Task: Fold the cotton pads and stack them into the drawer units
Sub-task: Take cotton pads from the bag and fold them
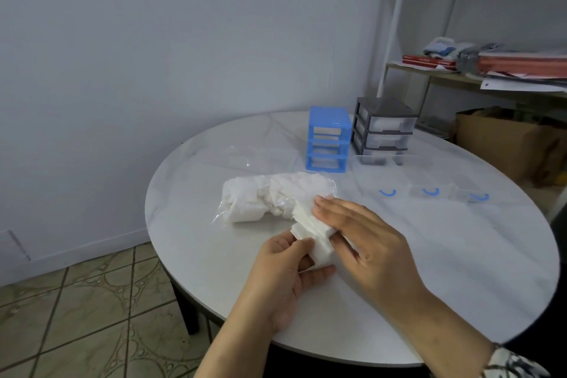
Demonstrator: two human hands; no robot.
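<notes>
Left hand (288, 267) pinches cotton pads (310, 233) steady; right hand (359, 233), fingers straight, presses them flat for folding.

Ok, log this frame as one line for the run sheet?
stage: folding | left hand: grips cotton pads | right hand: flat on pads | bag of pads: on table | blue drawer unit: drawers out

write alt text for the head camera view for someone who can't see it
Two hands hold a small stack of white cotton pads over a round white table: the left hand grips it from below, the right hand lies flat on top. Behind are a plastic bag of pads, a blue drawer unit and a grey drawer unit.
</notes>
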